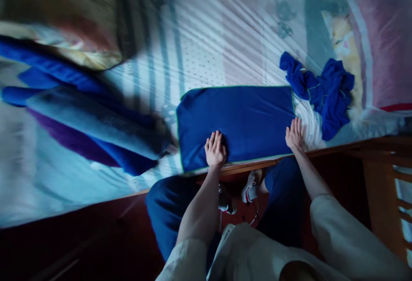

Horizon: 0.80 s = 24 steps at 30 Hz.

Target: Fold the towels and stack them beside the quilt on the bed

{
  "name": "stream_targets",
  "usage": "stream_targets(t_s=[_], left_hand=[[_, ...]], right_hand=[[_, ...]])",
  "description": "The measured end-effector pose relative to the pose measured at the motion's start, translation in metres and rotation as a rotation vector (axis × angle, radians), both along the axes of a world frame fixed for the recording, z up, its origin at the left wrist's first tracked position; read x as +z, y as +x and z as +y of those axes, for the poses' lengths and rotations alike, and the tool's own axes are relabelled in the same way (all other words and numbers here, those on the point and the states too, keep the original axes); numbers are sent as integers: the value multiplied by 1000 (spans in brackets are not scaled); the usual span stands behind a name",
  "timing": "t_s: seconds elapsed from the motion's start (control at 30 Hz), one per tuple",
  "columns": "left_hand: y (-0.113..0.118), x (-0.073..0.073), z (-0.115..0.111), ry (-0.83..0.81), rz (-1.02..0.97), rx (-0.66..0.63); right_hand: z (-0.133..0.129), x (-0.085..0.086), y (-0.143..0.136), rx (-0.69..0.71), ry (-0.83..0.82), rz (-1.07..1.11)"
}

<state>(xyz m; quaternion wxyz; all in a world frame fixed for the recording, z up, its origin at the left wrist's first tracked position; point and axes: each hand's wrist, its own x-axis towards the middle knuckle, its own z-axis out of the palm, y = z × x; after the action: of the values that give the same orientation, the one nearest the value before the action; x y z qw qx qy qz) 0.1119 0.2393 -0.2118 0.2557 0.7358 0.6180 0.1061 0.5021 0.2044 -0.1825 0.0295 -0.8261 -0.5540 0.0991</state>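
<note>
Pretty busy bed here: a striped sheet covers the mattress, with a crumpled blue cloth bunched up near a pink pillow on the right. Over on the left there's a blurry pile of blue and purple blankets, and behind it a yellowish quilt. A wooden bed frame runs along the near edge.

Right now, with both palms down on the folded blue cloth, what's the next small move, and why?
Probably fold the blue cloth once more, right edge toward left: it lies flat and smooth, the left hand pins its near edge and the right hand sits at its right corner.
</note>
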Motion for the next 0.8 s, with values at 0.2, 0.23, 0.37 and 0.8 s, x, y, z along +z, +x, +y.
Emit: stream_targets(t_s=[0.2,0.23,0.37,0.8], left_hand=[[1,-6,2,98,-54,14],[1,-9,1,126,-65,20],[0,-16,0,194,-58,18],[-37,0,4,164,62,93]], right_hand=[[34,-15,-162,147,106,119],[38,-19,-189,194,105,147],[48,-31,-249,238,111,177],[47,-35,-249,195,218,173]])
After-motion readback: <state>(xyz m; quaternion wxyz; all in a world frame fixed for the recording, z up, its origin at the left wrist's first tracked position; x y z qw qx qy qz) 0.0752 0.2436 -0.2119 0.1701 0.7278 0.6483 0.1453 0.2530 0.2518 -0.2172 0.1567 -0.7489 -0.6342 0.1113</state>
